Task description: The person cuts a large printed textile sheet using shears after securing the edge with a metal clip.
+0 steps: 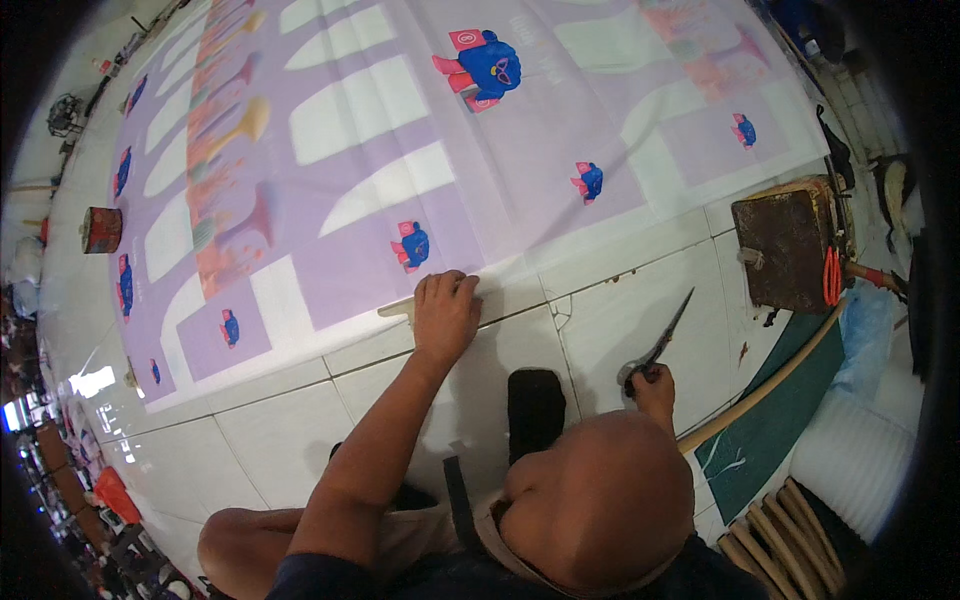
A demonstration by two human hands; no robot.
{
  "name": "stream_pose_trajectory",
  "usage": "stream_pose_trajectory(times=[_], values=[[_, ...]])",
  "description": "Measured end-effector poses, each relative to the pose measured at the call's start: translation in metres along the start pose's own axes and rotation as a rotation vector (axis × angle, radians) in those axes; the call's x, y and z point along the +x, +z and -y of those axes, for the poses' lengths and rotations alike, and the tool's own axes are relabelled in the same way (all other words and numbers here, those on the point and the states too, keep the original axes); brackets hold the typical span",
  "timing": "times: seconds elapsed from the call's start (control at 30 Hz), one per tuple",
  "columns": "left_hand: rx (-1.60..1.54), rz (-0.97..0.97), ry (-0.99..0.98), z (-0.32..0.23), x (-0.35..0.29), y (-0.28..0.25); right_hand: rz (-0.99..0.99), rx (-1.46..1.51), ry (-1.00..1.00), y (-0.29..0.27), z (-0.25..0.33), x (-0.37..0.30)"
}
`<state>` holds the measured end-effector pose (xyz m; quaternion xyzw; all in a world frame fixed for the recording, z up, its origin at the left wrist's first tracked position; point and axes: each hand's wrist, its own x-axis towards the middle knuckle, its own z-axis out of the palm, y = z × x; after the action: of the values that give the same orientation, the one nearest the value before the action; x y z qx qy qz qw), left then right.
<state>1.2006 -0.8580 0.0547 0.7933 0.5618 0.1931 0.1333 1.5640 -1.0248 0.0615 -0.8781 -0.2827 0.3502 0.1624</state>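
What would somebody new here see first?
Probably the big purple and white printed sheet spread over the white tiled floor, with a blue and pink cartoon figure at top centre. Next, the dark metal scissors in the right hand, right of centre, while the left hand touches the sheet's near edge.

I'd call this a small workshop where I work down on the floor. A huge printed sheet (350,275), purple and white with rows of rounded panels, spreads over pale floor tiles (640,265), and my right hand (653,388) has big dark scissors (666,340) in it. A rusty red can (101,231) and a battered brown box (783,250) sit by the sheet like well-used shop gear. To my right are a bundle of wooden poles (785,540), a white roll (855,445) and a green sheet (780,425), and mixed clutter lines the far left side.
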Motion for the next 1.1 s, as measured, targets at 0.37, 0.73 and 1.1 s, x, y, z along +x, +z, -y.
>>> stream_pose_trajectory(times=[0.37,0.73,1.1], values=[[-0.012,0.017,0.000,0.008,0.008,0.002,0.758,0.141,-0.037,0.044,0.080,-0.062],[-0.148,0.047,-0.086,0.011,0.019,-0.005,0.920,0.192,-0.019,0.029,0.150,-0.080],[-0.080,0.025,-0.042,-0.007,0.019,-0.001,0.807,0.072,-0.156,0.053,0.148,-0.075]])
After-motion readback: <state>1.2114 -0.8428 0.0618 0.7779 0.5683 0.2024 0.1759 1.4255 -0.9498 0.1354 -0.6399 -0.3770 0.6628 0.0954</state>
